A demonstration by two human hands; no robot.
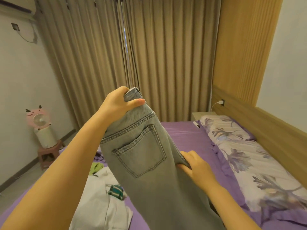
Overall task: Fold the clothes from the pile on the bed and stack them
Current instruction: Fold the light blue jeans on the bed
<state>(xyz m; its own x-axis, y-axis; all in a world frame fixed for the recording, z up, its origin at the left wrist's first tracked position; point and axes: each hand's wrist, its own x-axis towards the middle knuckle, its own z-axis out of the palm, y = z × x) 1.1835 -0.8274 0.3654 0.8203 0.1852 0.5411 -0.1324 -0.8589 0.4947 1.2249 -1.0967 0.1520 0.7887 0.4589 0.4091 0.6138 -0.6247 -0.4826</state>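
A pair of grey-blue jeans (149,171) hangs in the air above the bed, back pocket facing me. My left hand (118,103) is raised and grips the waistband at its top. Lower down, my right hand (196,166) pinches the jeans' right edge near the crotch seam. The legs run down out of the frame at the bottom. Under the jeans on the left lies the pile of clothes (101,200): white garments, a green-and-white striped piece and a yellow-green piece.
The bed has a purple sheet (187,136) and a floral pillow (245,156) along the wooden headboard on the right. A pink fan (39,119) stands on a small stool at the left wall. Beige curtains hang behind.
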